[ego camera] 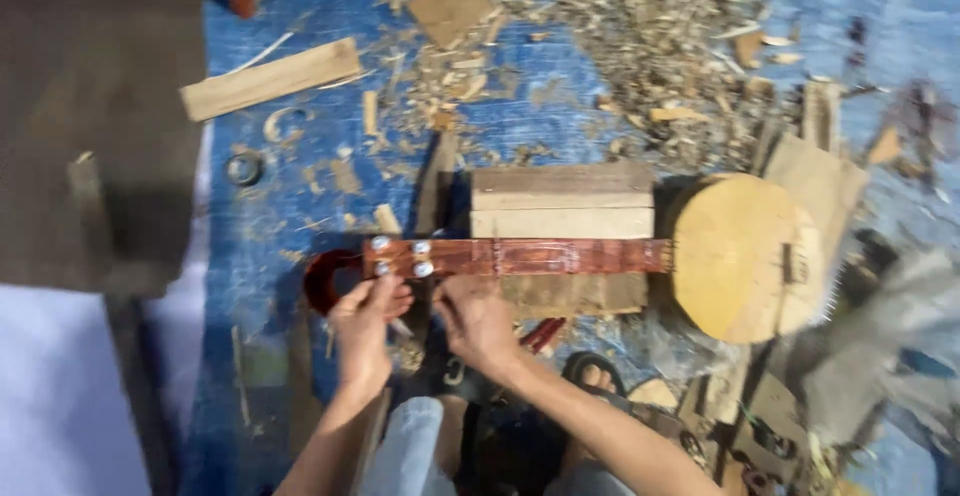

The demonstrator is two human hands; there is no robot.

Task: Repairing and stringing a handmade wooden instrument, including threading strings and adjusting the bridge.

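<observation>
Head view: at far left a plank (270, 78) lies on the blue mat (300, 216), with a small ring (243, 167) nearer. My left hand (362, 326) pinches the pegs (400, 256) at the head of the red neck (520, 256) — fingers closed on that end. My right hand (478, 324) presses the neck's near edge; whether it grips I cannot tell. The neck lies across a wood block (562, 201), reaching right to the round body (742, 256). Shavings (640, 26) heap at the far side. I judge I'm fitting the pegs; next calls for steady, small turns.
</observation>
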